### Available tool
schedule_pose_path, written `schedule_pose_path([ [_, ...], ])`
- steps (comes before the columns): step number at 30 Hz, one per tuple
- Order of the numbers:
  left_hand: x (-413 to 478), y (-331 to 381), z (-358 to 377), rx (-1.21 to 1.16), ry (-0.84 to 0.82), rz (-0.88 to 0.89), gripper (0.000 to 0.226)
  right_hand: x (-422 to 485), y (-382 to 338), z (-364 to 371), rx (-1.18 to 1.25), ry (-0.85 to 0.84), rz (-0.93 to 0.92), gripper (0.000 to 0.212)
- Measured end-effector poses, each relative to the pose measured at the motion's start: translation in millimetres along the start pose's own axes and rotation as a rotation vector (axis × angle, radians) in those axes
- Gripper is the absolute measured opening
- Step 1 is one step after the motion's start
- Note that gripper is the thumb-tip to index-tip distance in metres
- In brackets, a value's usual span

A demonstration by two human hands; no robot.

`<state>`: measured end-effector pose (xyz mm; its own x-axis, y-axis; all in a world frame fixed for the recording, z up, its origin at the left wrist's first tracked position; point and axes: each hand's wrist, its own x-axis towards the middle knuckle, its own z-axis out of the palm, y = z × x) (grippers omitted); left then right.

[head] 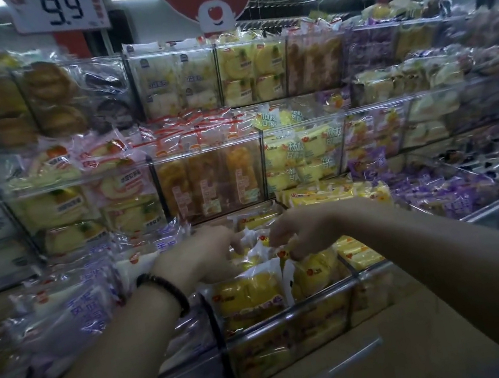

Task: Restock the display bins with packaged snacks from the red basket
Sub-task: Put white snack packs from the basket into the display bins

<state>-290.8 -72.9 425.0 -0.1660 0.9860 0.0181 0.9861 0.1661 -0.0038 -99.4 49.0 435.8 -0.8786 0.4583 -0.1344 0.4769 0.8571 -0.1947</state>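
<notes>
Head view: yellow packets (253, 291) stand on edge in the clear front bin (296, 309), bottom tier, directly below both hands. Right hand (302, 232) is down over the bin, fingers bent, seemingly pinching the top seam of the upright packet (314, 272) at the bin's right side. Left hand (206, 253), black bracelet (166, 290) at the wrist, reaches in from the left. Its fingertips sit among the wrappers just behind the front row; whether they grip anything, cannot tell.

Red basket not in frame, so the stock left to shelve is unknown.

Progress, judged: the front row of this bin is filled to the rail, and the hands look to be seating or straightening packets behind it. So mid-task, this bin near done.

Neighbours: white-and-purple packets (78, 305) heaped to the left, flat yellow bars (360, 256) just right, purple packets (459, 195) further right. Upper tiers (209, 179) look well stocked. Price card (62, 12) reading 9.9 hangs overhead.
</notes>
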Motion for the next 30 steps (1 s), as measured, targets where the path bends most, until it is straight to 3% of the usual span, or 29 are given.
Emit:
schedule_pose_path([
  [3, -4, -1, -1, -0.048, -0.033, -0.014, 0.049, 1, 1, 1, -0.013, 0.025, -0.002, 0.034],
  [11, -1, 4, 2, -0.128, -0.049, -0.036, 0.034, 7, 2, 7, -0.043, 0.005, 0.021, 0.034],
  [18, 0, 3, 8, -0.114, -0.017, -0.070, 0.034, 22, 6, 20, 0.003, 0.166, 0.099, 0.022],
  [23, 3, 12, 16, -0.073, 0.126, -0.131, 0.021, 23, -1, 24, 0.010, 0.251, 0.155, 0.025],
  [27, 1, 16, 17, -0.051, 0.185, -0.174, 0.035, 23, -8, 20, -0.076, 0.386, 0.228, 0.026],
  [30, -1, 16, 16, -0.042, 0.205, -0.201, 0.034, 27, -15, 18, -0.152, 0.485, 0.317, 0.019],
])
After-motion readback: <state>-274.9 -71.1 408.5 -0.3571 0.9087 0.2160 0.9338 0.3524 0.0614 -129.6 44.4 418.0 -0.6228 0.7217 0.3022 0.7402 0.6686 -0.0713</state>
